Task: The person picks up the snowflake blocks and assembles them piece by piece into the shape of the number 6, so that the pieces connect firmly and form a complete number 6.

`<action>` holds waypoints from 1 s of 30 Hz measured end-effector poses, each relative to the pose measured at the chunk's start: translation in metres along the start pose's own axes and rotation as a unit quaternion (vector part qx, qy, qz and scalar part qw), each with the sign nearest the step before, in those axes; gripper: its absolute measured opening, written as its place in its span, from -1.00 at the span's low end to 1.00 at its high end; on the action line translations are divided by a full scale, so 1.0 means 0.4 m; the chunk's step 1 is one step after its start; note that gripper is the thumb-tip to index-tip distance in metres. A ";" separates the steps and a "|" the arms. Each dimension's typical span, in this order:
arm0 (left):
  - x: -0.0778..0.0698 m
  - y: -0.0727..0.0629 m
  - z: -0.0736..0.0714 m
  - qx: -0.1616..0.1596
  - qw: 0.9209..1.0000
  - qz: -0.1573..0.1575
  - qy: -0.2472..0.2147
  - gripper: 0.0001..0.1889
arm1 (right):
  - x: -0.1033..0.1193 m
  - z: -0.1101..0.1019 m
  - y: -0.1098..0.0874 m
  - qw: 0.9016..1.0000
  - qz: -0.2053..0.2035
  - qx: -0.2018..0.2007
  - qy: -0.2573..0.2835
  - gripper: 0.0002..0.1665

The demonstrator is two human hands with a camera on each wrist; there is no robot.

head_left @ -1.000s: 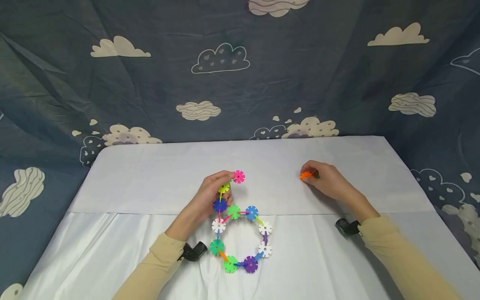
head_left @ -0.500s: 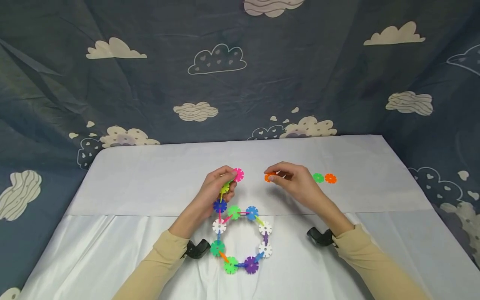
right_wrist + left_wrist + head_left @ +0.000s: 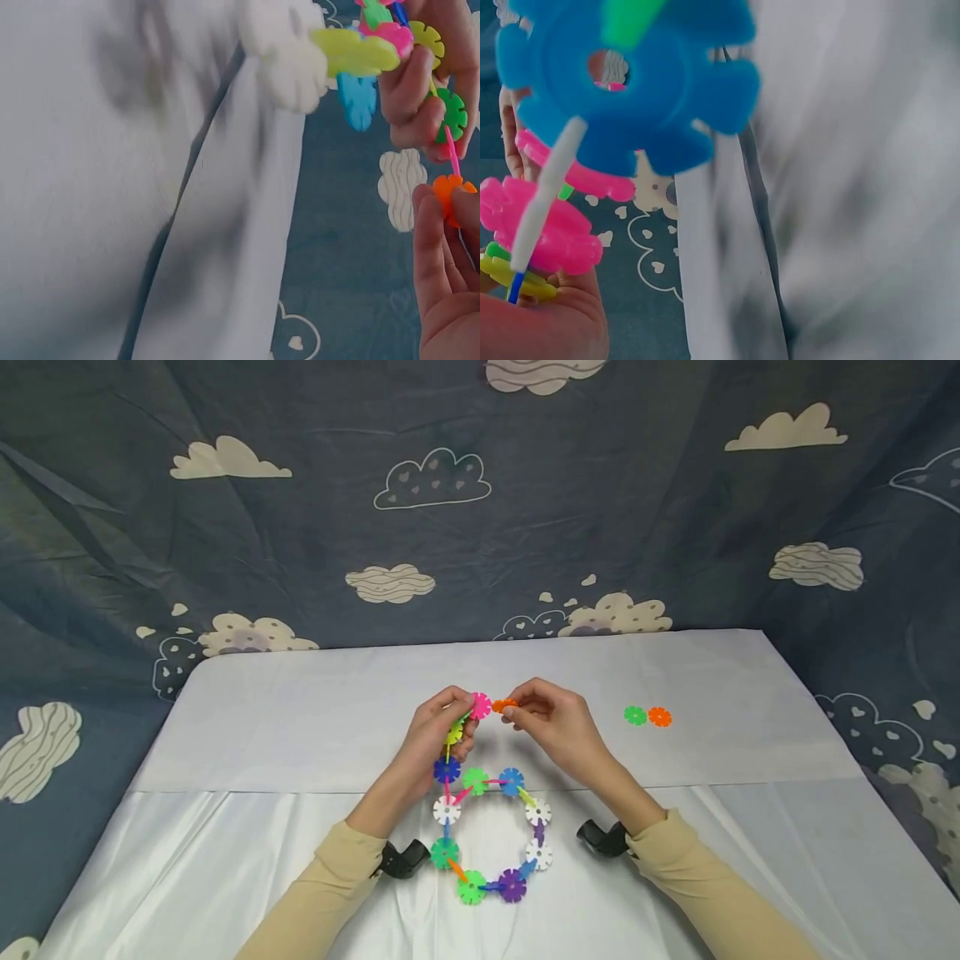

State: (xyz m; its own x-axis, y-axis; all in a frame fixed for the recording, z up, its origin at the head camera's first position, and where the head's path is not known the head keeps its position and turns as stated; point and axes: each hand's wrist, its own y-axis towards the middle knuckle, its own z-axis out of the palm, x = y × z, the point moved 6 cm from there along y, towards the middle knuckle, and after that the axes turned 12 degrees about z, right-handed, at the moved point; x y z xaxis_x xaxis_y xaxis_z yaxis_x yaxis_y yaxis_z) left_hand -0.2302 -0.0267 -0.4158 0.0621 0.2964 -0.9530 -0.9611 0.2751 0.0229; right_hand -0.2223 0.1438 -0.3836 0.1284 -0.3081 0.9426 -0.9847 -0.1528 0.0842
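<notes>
My left hand grips the upper end of a chain of notched plastic snowflake discs, with a pink snowflake disc sticking out past the thumb. Below that, a yellow disc and a dark blue disc lead down to a closed ring of joined discs, including a teal-green disc. Between thumb and fingers my right hand pinches an orange snowflake disc, its edge right at the pink disc's rim. The right wrist view shows the orange disc lined up with the edge-on pink one.
A loose green disc and another orange disc lie side by side on the white-covered table, right of the hands. A dark cloud-print cloth hangs behind. Each wrist carries a black camera, the left one close to the ring.
My right hand has carried the orange disc leftward from beside the loose discs to the pink disc, uncovering the green and orange discs. The chain and ring have shifted slightly right.
</notes>
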 end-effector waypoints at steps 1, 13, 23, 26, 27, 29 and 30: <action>0.001 0.001 0.000 -0.005 1.000 0.000 0.000 -0.79 | 0.000 0.002 0.001 1.000 -0.002 0.002 0.002 -0.87; -0.005 0.005 0.008 -0.021 0.999 0.025 -0.016 -0.84 | -0.006 0.011 0.013 0.998 -0.015 0.014 0.062 -0.90; 0.005 0.012 0.015 -0.007 0.999 0.027 -0.016 -0.85 | -0.005 0.014 0.018 0.999 -0.028 0.007 0.037 -0.90; 0.006 0.014 0.017 -0.004 0.999 0.032 -0.013 -0.85 | 0.001 0.016 0.018 0.999 -0.042 0.001 0.024 -0.91; 0.007 0.015 0.017 -0.004 0.999 0.033 -0.012 -0.85 | 0.002 0.016 0.019 0.999 -0.046 0.001 0.022 -0.92; 0.008 0.016 0.019 -0.002 0.999 0.032 -0.016 -0.84 | 0.003 0.018 0.020 0.999 -0.050 0.000 0.016 -0.93; 0.009 0.017 0.019 -0.002 0.999 0.031 -0.017 -0.85 | 0.003 0.018 0.021 0.999 -0.051 0.000 0.009 -0.93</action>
State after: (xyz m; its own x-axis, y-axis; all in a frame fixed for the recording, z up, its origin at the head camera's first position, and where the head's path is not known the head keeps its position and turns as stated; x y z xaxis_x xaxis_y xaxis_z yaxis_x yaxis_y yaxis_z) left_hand -0.2346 -0.0166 -0.4167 0.0110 0.3444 -0.9388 -0.9645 0.2515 0.0810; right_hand -0.2296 0.1353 -0.3839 0.2257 -0.2736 0.9350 -0.9667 -0.1816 0.1802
